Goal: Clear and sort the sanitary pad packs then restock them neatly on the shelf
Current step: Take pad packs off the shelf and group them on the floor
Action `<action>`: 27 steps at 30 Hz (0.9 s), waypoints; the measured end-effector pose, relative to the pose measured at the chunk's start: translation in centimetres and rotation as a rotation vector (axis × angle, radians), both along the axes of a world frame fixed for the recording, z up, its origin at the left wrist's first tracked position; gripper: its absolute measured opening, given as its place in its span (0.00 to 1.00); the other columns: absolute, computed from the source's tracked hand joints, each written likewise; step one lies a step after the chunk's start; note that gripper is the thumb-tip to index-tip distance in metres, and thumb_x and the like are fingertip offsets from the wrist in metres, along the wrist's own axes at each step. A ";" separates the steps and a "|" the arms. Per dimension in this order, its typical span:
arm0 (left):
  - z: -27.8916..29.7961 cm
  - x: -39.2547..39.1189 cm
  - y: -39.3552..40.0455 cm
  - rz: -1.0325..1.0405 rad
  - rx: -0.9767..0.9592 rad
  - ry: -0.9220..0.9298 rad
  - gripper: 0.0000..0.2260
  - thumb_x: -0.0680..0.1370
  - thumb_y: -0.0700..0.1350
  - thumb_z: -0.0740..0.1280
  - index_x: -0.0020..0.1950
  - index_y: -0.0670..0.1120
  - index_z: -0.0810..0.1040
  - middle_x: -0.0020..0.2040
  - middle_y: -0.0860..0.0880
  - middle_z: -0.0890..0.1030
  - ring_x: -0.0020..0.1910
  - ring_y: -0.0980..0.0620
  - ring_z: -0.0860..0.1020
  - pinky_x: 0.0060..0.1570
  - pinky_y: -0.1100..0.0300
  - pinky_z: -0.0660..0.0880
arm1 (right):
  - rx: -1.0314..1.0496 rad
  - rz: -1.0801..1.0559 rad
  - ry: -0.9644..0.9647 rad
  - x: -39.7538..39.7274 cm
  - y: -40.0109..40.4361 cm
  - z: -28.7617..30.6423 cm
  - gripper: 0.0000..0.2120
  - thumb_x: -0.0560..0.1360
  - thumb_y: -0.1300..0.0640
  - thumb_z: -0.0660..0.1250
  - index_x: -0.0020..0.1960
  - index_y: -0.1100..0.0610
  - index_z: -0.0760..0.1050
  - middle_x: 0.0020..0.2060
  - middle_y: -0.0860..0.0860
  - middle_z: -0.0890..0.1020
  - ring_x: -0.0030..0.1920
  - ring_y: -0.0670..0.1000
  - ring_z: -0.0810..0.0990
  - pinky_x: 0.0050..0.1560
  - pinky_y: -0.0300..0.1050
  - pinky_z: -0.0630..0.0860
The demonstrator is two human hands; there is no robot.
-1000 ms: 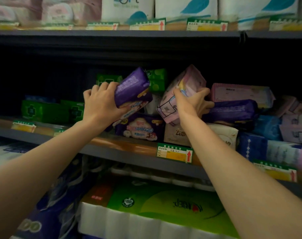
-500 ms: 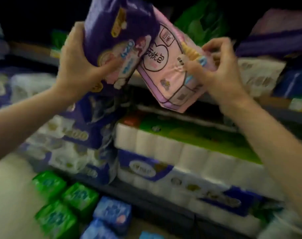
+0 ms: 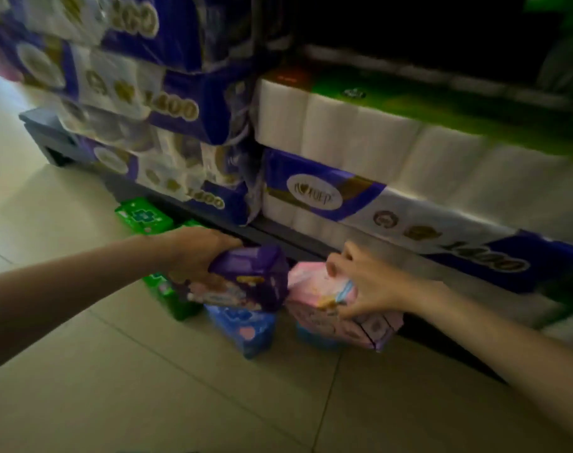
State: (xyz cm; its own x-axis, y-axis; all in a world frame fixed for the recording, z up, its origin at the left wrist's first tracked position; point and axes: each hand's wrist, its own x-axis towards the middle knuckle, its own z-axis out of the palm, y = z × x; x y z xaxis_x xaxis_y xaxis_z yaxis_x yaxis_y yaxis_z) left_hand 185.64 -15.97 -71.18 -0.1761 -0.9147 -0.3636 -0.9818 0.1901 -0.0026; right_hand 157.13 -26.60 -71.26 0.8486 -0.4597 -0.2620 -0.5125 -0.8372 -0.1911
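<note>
My left hand (image 3: 200, 253) grips a purple pad pack (image 3: 255, 276) from above, low over the floor. It sits on top of a blue pad pack (image 3: 245, 325). My right hand (image 3: 366, 282) holds a pink pad pack (image 3: 324, 305) by its top edge, right beside the purple one, over another blue pack (image 3: 314, 338). Green pad packs (image 3: 142, 217) (image 3: 170, 295) lie on the tiles to the left, next to the shelf base.
Large toilet-paper bundles in purple wrap (image 3: 167, 106) and green wrap (image 3: 393, 132) fill the bottom shelf just behind the packs. The grey shelf base (image 3: 278, 233) runs along the floor. Beige floor tiles (image 3: 147, 387) spread out in front.
Both hands have carried the purple and pink packs from the upper shelf down to floor level, onto the row of packs by the shelf base. My view has dropped from shelf to floor.
</note>
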 end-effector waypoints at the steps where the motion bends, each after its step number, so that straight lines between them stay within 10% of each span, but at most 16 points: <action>1: -1.3 -0.5 0.0 -0.002 0.169 -0.059 0.33 0.71 0.62 0.67 0.70 0.49 0.64 0.63 0.47 0.74 0.60 0.46 0.73 0.56 0.59 0.67 | 0.064 -0.003 0.056 -0.3 0.2 -1.1 0.25 0.67 0.40 0.71 0.56 0.48 0.63 0.50 0.47 0.62 0.49 0.46 0.65 0.39 0.36 0.64; 9: -9.9 -4.9 -0.4 -0.277 0.358 -0.271 0.30 0.74 0.53 0.69 0.72 0.48 0.61 0.69 0.47 0.67 0.68 0.45 0.66 0.62 0.52 0.66 | 0.266 -0.240 0.088 -4.7 -0.1 -8.6 0.36 0.62 0.27 0.64 0.56 0.53 0.65 0.46 0.43 0.62 0.56 0.54 0.68 0.40 0.34 0.62; 13: -11.7 -7.0 -0.2 -0.290 0.428 -0.419 0.34 0.70 0.54 0.73 0.71 0.47 0.64 0.67 0.45 0.67 0.66 0.44 0.67 0.60 0.47 0.67 | 0.211 -0.175 0.034 -3.9 0.4 -8.9 0.23 0.67 0.45 0.73 0.52 0.54 0.65 0.50 0.50 0.63 0.53 0.48 0.64 0.45 0.40 0.66; 27: -12.5 -5.7 0.3 -0.208 0.459 -0.500 0.40 0.73 0.53 0.71 0.76 0.51 0.51 0.72 0.44 0.61 0.70 0.43 0.63 0.63 0.47 0.64 | -0.161 0.088 0.419 -3.2 0.8 -10.2 0.31 0.71 0.42 0.67 0.68 0.53 0.61 0.64 0.55 0.61 0.63 0.55 0.61 0.59 0.48 0.64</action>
